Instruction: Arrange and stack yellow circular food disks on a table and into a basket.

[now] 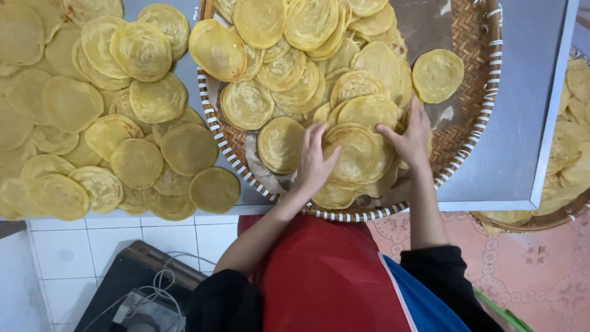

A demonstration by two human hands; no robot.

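Bare basket weave (473,92) right of the piled flatbreads (307,80), perhaps passable for a hand

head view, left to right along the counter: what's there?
Loose pile of flat yellow discs → round woven tray heaped with discs, left hand and right hand on a stack → bare metal counter → second basket

Left hand (314,161), right hand (410,138) — fingers spread, palms down
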